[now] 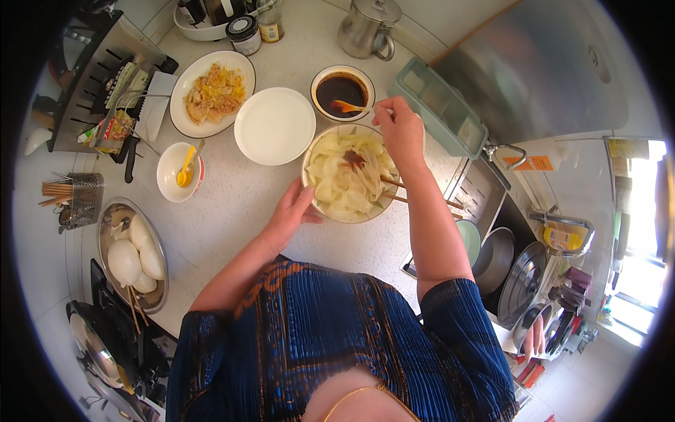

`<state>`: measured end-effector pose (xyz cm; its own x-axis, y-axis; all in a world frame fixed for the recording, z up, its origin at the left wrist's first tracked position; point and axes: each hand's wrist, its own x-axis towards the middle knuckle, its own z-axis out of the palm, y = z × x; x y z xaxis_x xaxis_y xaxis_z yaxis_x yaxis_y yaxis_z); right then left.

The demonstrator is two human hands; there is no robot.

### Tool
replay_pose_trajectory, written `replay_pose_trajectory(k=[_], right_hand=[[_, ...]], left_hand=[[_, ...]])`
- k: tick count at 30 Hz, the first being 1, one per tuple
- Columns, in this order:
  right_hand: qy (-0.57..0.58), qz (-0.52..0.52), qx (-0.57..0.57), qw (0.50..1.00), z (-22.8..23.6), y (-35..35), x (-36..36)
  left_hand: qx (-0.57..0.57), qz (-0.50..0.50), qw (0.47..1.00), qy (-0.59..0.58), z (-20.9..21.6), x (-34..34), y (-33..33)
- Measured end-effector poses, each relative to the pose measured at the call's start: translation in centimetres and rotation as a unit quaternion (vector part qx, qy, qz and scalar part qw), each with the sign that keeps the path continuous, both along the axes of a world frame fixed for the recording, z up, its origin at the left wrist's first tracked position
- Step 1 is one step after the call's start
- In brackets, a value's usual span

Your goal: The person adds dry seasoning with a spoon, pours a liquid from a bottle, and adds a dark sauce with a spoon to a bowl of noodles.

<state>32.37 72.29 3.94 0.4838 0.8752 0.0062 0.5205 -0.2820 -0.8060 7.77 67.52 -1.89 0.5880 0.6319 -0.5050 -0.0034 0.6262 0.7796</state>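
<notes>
My right hand [399, 128] is closed round the handle of a small orange spoon [349, 107]. The spoon's head is in or just over dark brown sauce in a white bowl [318, 112]. In front of it stands a larger bowl [307, 197] of pale sliced vegetable [344, 181], with a dark red-brown patch of sauce on top. My left hand [290, 209] holds that bowl by its left side, thumb near the rim. A pair of wooden chopsticks [424, 200] leans in the bowl and sticks out to the right, below my right forearm.
Left of the bowls are a white plate [274, 126], a plate of browned food [211, 98] and a small bowl [166, 184] with a yellow spoon. A metal basin [163, 288] holds white dough-like lumps. At right are a green lidded container [439, 112] and the sink with pans [492, 257].
</notes>
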Motion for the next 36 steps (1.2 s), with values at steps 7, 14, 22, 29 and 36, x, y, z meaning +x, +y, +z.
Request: replay_pose_trajectory(k=[7,14,22,29,36], right_hand=[[0.225,-0.060,0.015,0.972,-1.2,-0.1,0.6],[0.363,-0.075,0.063,0.926,0.2,-0.7,0.9],[0.362,-0.081,0.060,0.927,0.2,-1.3,0.9],[0.357,-0.083,0.060,0.928,0.5,-2.3,1.0],[0.324,-0.043,0.078,0.942,3.3,-7.6,1.0]], left_hand=[[0.009,-0.004,1.000,0.012,0.1,0.0,0.0],[0.003,0.006,1.000,0.020,0.5,0.2,-0.1],[0.012,0.002,1.000,0.015,0.4,0.2,-0.1],[0.014,-0.003,1.000,0.013,0.2,0.1,-0.1],[0.009,0.000,1.000,0.012,0.2,0.1,-0.2]])
